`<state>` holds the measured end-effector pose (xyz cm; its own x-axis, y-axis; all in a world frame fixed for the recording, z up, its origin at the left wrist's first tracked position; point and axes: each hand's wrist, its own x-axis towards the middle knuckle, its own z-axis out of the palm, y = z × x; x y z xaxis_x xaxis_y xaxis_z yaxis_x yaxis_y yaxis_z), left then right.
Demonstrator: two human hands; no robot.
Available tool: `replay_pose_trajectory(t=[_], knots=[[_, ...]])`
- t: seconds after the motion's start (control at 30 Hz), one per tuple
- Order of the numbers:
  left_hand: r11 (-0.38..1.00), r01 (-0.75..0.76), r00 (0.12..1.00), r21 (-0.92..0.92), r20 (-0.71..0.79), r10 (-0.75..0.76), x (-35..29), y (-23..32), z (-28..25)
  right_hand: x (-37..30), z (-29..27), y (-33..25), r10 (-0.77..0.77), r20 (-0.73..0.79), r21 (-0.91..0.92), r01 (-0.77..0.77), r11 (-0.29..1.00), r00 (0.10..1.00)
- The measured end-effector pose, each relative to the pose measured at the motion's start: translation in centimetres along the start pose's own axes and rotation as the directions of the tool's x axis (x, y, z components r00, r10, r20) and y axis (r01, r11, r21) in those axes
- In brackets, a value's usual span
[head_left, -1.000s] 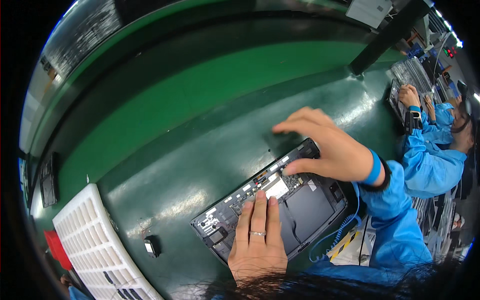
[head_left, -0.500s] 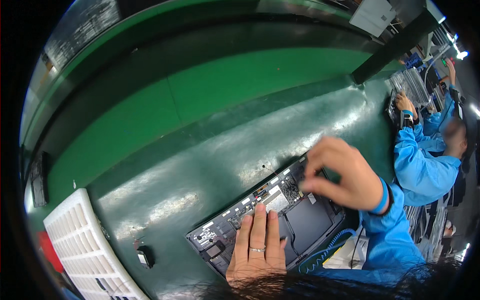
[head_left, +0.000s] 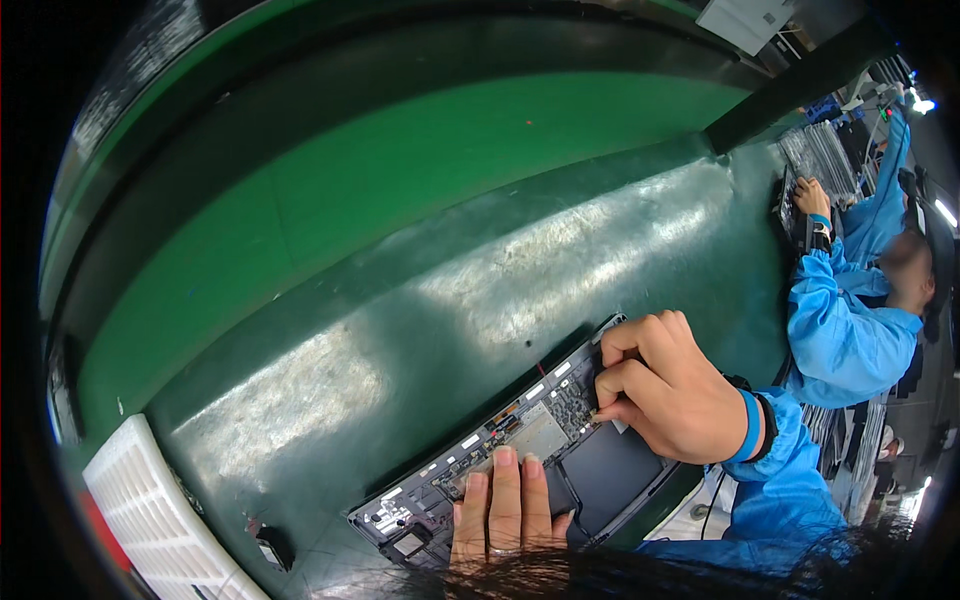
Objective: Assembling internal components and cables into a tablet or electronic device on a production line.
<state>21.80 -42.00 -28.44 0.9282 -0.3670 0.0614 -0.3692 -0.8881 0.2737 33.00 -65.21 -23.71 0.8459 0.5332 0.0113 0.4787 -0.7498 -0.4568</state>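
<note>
An opened laptop base [head_left: 610, 480] lies aslant on the bench in front of me, its inside bared. Along its far side runs a circuit board with a silvery metal shield [head_left: 535, 437]. My left hand [head_left: 508, 515] rests flat on the laptop, fingers stretched out and their tips at the shield's near edge. At the right part of the board, my right hand [head_left: 665, 390] is closed in a pinch against the small components. Whatever its fingertips hold, if anything, is too small to make out. A thin red wire [head_left: 541, 370] sticks out past the laptop's far edge.
Left of the laptop lies a small black part with wires [head_left: 272, 548]. A white slotted tray [head_left: 165, 520] stands at the far left. A dark post [head_left: 800, 85] rises at the back right. To the right, a co-worker in blue sleeves [head_left: 850, 330] handles another dark panel.
My right hand has come down from above the board and now pinches at it. The left hand stays flat on the laptop. The view has shifted a little.
</note>
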Motion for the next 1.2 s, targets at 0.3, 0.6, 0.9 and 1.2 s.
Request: replay_pose_trajectory(t=[0.3, 0.6, 0.9, 1.2], knots=[[0.994, -0.047, 0.997, 0.102, 0.06, 0.041, 0.0, 0.3, 0.1, 1.2, -0.4, 1.1, 0.178, -0.073, 0.285, -0.15, 0.947, 0.981], [0.998, 0.009, 0.99, 0.054, -0.141, -0.001, 2.1, 1.4, 0.5, 5.0, -1.9, 1.6, 0.129, 0.312, 0.222, -0.204, 0.954, 0.941], [0.998, -0.002, 0.996, -0.058, 0.085, 0.007, 2.0, 0.5, -1.8, 7.8, -1.5, 1.7, 0.177, 0.438, 0.281, -0.322, 0.904, 0.881], [0.82, -0.025, 0.994, -0.572, -0.101, -0.041, -0.3, -1.2, -6.2, 1.1, -0.5, -1.0, 0.081, -0.148, 0.198, -0.05, 0.979, 0.986]])
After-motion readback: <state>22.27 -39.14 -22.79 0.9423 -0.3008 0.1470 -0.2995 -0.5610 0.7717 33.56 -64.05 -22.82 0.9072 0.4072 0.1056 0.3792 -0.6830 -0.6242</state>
